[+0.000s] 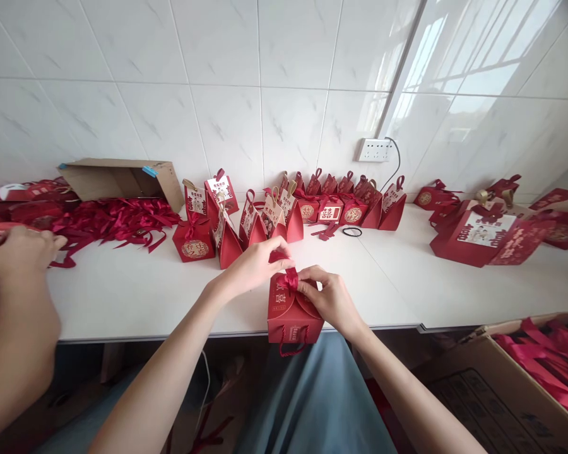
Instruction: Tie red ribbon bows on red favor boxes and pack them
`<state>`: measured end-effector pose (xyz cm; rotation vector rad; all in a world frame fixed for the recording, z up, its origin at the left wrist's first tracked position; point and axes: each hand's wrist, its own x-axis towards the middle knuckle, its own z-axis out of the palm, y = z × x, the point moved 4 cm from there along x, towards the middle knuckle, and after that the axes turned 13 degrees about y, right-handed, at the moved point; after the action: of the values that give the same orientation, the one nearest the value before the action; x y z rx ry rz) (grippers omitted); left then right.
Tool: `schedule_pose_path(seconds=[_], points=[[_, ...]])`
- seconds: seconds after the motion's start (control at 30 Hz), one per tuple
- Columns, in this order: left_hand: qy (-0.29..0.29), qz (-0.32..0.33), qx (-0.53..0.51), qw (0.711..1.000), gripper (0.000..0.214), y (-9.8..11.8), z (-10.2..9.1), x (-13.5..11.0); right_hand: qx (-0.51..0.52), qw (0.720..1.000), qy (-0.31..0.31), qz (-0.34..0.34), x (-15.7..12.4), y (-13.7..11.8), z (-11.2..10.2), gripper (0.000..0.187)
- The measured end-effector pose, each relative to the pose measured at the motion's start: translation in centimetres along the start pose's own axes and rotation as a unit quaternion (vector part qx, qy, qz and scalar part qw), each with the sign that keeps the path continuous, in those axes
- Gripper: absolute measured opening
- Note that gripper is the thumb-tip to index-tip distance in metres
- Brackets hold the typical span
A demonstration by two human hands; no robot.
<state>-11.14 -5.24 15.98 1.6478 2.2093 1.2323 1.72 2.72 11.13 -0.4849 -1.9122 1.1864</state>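
A red gift box with gold lettering and a twisted cord handle sits at the table's front edge, partly over my lap. On its top is a red satin ribbon gathered into a knot or bow. My left hand pinches a ribbon end just above the box. With thumb and forefinger, my right hand grips the ribbon from the other side, close to the knot. The exact loops between my fingers are partly hidden.
Finished-looking red boxes stand along the white table. At the left, red ribbons spill from a cardboard box, near another person's hand. A carton of ribbons is at lower right. A black ring lies mid-table.
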Motion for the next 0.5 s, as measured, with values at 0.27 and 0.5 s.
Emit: schedule_pose_path(seconds=[0.27, 0.5], points=[[0.036, 0.032, -0.066, 0.997, 0.003, -1.6, 1.7, -1.8, 0.019, 0.998, 0.033, 0.056, -0.3, 0.4, 0.0, 0.017], [0.071, 0.038, -0.049, 0.996, 0.004, -1.5, 1.9, -2.7, -0.031, 0.995, 0.07, 0.069, -0.8, -0.1, -0.8, 0.017]])
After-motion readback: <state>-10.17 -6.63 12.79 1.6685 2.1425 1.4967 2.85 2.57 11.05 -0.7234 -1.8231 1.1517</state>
